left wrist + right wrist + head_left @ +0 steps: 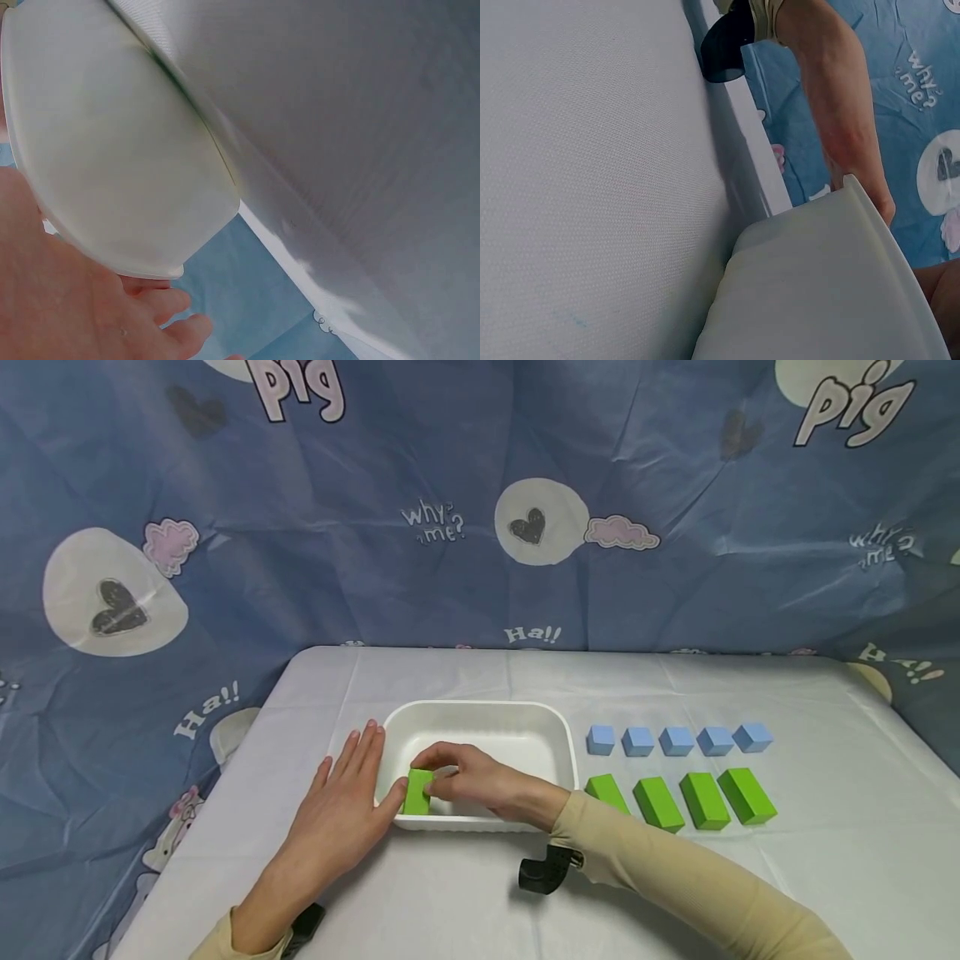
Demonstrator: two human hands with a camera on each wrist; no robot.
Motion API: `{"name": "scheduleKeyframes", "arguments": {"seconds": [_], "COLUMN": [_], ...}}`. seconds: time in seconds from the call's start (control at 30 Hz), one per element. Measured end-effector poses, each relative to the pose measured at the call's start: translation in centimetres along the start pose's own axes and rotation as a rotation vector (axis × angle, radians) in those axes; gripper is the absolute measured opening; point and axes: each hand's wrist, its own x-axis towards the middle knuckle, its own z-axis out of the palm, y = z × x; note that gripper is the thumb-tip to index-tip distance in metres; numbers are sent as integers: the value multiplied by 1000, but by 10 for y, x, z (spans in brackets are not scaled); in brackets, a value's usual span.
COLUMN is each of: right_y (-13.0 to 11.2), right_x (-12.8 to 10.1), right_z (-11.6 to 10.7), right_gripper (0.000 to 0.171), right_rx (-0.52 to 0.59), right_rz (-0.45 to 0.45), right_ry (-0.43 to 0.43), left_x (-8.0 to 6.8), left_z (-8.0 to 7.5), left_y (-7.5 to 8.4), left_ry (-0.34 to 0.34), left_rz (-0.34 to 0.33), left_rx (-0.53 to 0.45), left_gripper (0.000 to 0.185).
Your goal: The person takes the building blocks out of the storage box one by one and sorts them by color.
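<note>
Block (417,792) sits pinched in the right hand (472,781) at the tray (480,714) near corner; left hand (341,806) lies flat, fingers straight, against the tray's side. Best to keep that side braced and set the block down flat.

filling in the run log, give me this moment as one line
right hand: pinches green block inside white tray | left hand: flat against tray's left side | on table: four green blocks, five blue cubes
</note>
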Motion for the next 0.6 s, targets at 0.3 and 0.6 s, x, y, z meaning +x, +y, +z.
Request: {"name": "scheduleKeyframes", "arguments": {"seconds": [0.3,0.6], "right_y": [-2,-6], "right_x": [0,-2], "right_z": [3,0], "right_gripper": [29,30], "right_rx": [156,167], "right_rz": [76,84], "right_ry": [33,89], "left_x": [0,1], "left_z": [0,0], "left_y": [0,1], "left_ry": [1,-6], "left_rz": [-1,-14], "left_rx": [-6,-1], "left_gripper": [80,80]}}
